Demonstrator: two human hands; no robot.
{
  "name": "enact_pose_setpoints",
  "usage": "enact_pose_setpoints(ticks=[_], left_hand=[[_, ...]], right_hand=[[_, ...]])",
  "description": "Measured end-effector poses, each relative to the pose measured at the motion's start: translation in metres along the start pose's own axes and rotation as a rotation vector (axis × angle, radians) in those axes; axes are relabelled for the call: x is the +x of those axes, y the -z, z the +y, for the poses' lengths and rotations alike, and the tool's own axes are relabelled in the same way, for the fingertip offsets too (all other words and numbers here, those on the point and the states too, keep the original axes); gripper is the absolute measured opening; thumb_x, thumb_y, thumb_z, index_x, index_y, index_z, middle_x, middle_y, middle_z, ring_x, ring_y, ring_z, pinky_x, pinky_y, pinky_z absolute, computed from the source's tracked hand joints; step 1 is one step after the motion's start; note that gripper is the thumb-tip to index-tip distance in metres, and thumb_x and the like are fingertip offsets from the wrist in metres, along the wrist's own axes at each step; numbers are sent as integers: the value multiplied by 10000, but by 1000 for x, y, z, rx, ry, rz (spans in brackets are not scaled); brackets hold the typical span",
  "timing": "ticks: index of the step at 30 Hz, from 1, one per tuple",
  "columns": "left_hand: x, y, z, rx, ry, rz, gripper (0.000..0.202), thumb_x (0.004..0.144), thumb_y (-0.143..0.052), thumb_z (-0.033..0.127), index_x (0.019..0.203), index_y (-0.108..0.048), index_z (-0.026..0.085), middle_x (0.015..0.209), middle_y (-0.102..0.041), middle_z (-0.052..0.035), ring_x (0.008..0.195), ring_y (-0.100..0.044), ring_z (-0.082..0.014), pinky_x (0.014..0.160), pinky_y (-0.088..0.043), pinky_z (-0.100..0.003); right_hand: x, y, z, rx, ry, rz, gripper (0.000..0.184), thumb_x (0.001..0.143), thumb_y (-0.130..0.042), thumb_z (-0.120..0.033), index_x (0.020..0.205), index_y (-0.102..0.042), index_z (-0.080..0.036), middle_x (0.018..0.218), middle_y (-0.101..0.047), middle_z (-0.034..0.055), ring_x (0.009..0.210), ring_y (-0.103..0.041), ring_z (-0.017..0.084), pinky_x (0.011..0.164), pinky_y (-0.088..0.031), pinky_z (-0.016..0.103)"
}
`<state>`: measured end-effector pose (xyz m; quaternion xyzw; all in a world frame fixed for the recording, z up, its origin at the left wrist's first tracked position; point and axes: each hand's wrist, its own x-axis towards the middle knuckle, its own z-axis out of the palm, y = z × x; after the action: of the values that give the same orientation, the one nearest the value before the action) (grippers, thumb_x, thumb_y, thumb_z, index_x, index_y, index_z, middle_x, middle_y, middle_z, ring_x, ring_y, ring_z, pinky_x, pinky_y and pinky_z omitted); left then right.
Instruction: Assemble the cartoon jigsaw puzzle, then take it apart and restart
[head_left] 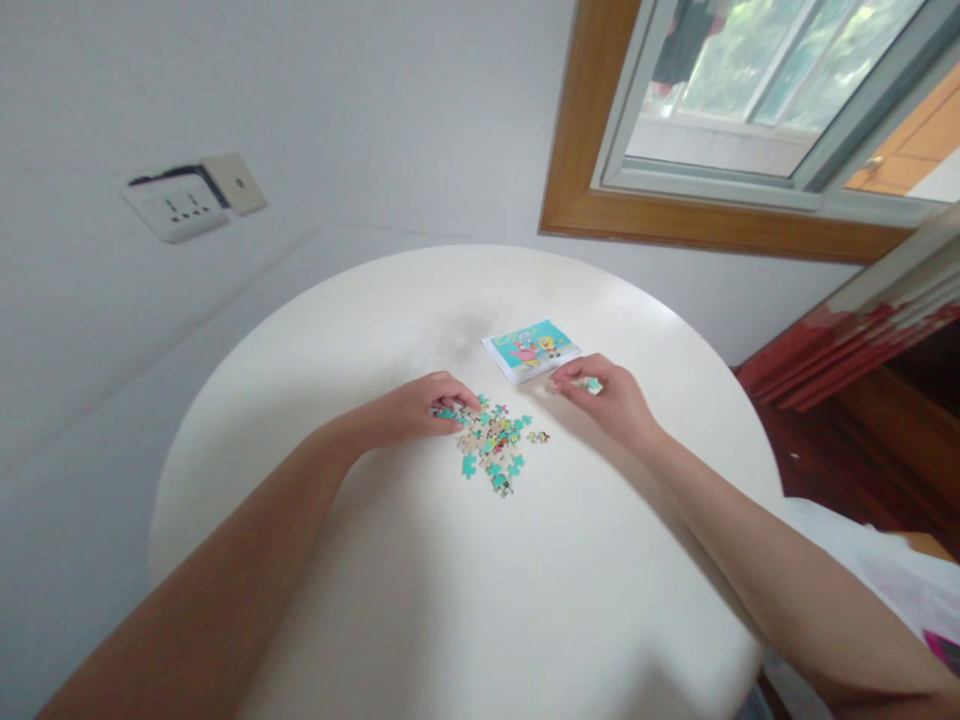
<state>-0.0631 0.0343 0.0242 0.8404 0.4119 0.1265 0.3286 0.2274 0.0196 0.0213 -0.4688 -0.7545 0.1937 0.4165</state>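
A loose heap of jigsaw puzzle pieces [491, 440], teal, yellow and bare cardboard-coloured, lies mid-table. My left hand [420, 408] rests at the heap's left edge, its thumb and fingers apart around some teal pieces; whether it grips any is not clear. To the right of the heap, my right hand [604, 395] pinches a small puzzle piece [553, 386] between thumb and fingertip. A teal-and-white puzzle piece [594, 385] shows by its curled fingers. Behind the heap lies a picture card [532, 348] with pink and yellow cartoon figures, close to my right fingertips.
The round white table [465, 600] stands against a white wall with a power socket [180, 205] at left. A wood-framed window [735, 225] is behind on the right, beside a red-and-white curtain [862, 330]. White plastic [847, 560] lies at the right edge.
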Motion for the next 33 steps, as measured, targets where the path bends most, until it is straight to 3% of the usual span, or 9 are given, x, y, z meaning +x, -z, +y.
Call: enact_pose_setpoints(ticks=[2,6,9,15,22,28,33], left_hand=[[0,0,0,0,-2,-5,414,758,-600,417,1080,-669,166,1039,-628,-69,891,-578,-198,780,-473,-277],[0,1,-1,12,-8,-10,411,772,-600,424,1089,-662,170,1048,-633,-67,889,-577,-191,786,-472,-268],[0,1,-3,19,-19,-13,415,777,-599,426,1095,-661,166,1047,-634,-66,889,-574,-190,791,-468,-265],[0,0,-1,23,-30,-12,411,784,-590,427,1098,-658,170,1062,-629,-69,902,-573,-193,797,-461,-269],[-1,-1,-4,9,-45,-5,405,780,-585,407,1102,-660,174,1073,-615,-71,945,-582,-200,816,-457,-264],[-1,-3,-6,2,-32,20,405,776,-591,396,1104,-662,170,1071,-613,-76,962,-589,-206,827,-462,-271],[1,-5,-9,1,-39,25,392,773,-588,380,1096,-674,177,1047,-627,-71,945,-585,-198,808,-468,-263]], right_hand=[[10,14,23,-81,-119,58,153,815,-629,-328,807,-719,-204,803,-706,35,789,-622,190,741,-451,320],[19,22,54,-186,-203,74,196,814,-605,-338,768,-723,-189,719,-699,41,685,-609,182,658,-431,307],[19,19,64,-274,-228,25,195,819,-607,-309,756,-740,-183,722,-704,51,671,-603,183,656,-420,314],[18,21,66,-527,-135,79,199,841,-617,-317,851,-784,-209,917,-702,104,912,-572,263,822,-411,404],[12,20,30,-326,46,49,253,906,-533,-327,861,-748,-201,819,-698,76,825,-595,221,798,-441,366],[-17,-20,-22,-161,406,-282,194,903,-550,-254,957,-734,-231,935,-705,45,904,-593,189,845,-416,359],[-37,-49,-46,-263,406,-352,241,925,-556,-362,1090,-702,-262,1137,-644,68,1103,-494,232,932,-347,409]])
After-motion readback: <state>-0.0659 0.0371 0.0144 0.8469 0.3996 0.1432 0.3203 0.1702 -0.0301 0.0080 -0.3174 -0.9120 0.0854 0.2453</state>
